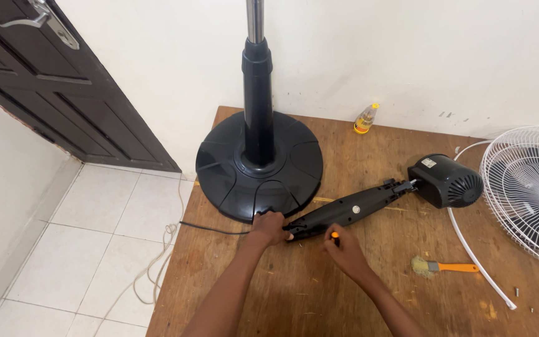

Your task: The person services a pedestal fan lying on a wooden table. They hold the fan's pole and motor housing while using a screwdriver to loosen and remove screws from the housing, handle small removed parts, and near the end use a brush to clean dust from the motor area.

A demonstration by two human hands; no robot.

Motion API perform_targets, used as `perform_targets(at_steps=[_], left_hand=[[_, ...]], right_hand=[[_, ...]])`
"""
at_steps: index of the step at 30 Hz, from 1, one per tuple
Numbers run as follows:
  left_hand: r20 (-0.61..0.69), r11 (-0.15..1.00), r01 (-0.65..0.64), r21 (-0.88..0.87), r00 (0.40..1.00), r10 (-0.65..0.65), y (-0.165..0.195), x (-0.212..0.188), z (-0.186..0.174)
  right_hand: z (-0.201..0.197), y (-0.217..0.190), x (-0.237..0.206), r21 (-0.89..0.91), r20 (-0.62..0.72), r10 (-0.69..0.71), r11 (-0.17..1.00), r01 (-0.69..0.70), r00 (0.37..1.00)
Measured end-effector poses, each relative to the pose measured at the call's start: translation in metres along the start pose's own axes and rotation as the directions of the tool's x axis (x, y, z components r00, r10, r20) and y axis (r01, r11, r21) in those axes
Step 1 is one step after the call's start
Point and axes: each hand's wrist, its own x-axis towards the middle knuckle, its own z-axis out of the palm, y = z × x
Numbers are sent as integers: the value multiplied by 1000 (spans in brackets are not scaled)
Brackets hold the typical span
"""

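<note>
A: What is being worked on?
B: A black fan neck (344,212) lying flat on the wooden table (294,293), its far end joined to the black motor housing (447,181).
A: And the hands?
B: The left hand (268,227) is closed around the neck's near end, just beside the round fan base (260,168). The right hand (344,251) pinches a small orange-tipped tool (334,235) against the neck.
A: Anything around them?
B: An orange-handled brush (444,267), a white fan grille (531,193), a small oil bottle (365,118) by the wall, and loose screws (531,306) at the right.
</note>
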Motion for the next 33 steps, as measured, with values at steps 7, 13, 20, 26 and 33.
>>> perform_targets(at_steps=[7,13,20,26,33], left_hand=[[-13,1000,-12,-13,1000,12,-2,1,1],[-12,999,-6,32,1000,7,-3,3,3],[-32,999,-40,36,999,41,-6,6,7],[-47,999,-36,36,998,37,-7,8,10],[-62,999,-51,17,997,52,-7,7,12]], right_hand=[[43,2,1,-408,35,20,913,-4,999],[60,-1,0,-530,-25,-138,841,104,990],[54,-1,3,-237,-139,-14,971,-19,990],[60,-9,13,-10,-200,54,998,-57,978],[70,-22,11,-153,-262,145,970,-190,954]])
